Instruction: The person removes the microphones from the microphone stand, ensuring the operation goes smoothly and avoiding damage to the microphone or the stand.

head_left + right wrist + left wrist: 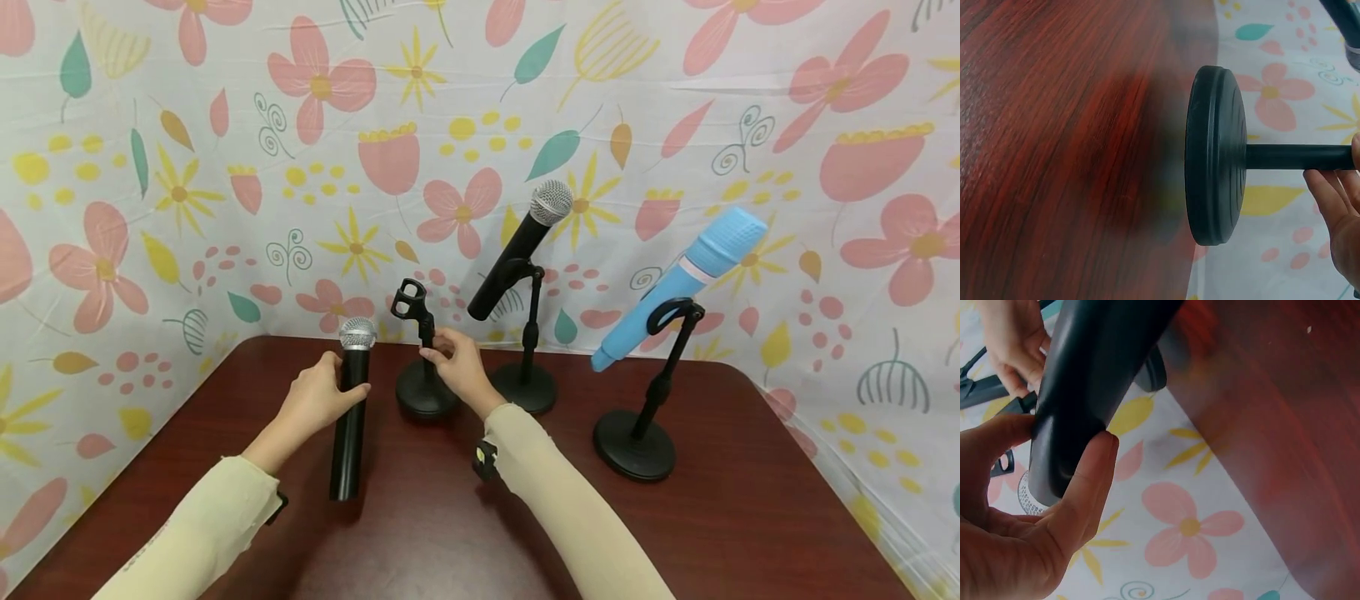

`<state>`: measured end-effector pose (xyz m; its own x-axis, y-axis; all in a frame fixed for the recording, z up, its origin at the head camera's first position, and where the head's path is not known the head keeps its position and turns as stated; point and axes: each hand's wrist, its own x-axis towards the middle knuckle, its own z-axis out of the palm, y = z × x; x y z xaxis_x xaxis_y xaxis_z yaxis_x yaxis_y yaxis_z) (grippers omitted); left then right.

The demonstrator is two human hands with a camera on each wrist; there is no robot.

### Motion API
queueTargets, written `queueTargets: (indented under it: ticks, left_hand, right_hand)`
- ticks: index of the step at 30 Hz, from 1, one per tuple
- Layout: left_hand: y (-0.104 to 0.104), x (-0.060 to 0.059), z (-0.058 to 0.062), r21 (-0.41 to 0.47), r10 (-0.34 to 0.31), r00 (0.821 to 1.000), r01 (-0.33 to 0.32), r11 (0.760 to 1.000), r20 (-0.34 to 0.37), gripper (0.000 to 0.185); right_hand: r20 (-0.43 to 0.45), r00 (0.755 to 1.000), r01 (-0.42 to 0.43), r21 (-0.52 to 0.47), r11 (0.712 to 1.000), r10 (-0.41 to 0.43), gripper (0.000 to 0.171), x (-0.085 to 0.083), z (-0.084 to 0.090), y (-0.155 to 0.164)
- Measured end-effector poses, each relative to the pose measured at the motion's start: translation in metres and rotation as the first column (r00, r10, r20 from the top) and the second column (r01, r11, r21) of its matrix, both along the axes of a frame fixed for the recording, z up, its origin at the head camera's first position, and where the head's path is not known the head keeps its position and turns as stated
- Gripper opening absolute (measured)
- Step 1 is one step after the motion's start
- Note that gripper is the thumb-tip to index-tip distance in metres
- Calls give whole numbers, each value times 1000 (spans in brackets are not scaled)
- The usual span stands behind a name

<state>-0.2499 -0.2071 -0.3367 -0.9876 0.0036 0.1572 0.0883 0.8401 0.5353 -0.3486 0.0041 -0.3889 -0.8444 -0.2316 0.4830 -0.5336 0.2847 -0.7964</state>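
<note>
My left hand (318,393) grips a black microphone (349,442) with a silver mesh head, held nearly upright over the left part of the table. In the left wrist view thumb and fingers wrap the dark microphone body (1088,387). My right hand (461,367) pinches the pole of a small black microphone stand (426,392), whose clip at the top holds nothing. The right wrist view shows that stand's round base (1215,156) and its pole, with the fingers (1329,194) at the pole's upper part.
A second stand (528,383) behind my right hand carries another black microphone (517,250), tilted. Farther right, a third stand (636,442) bears a light blue microphone (675,287). The dark red table (420,517) ends at a flowered cloth (465,100) behind.
</note>
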Motion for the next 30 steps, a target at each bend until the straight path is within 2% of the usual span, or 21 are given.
queueTargets:
  ticks: [7,14,20,30]
  left_hand:
    - [6,5,-17,-30,-42,998,44,999,53,42]
    - [12,11,-31,-44,-69,993,73,996,100,46]
    - [17,16,-40,0,-86,985,87,996,151,45]
    - [22,21,-51,13,-121,971,121,993,205,36]
  right_hand:
    - [-25,1000,-7,-14,1000,6,24,-4,-1,-8]
    - [-42,999,-18,-2,1000,17,21,-5,0,-16]
    - [-40,999,-27,-3,1000,26,20,-4,-2,-23]
    - [-24,1000,-4,0,1000,4,22,-9,-6,-27]
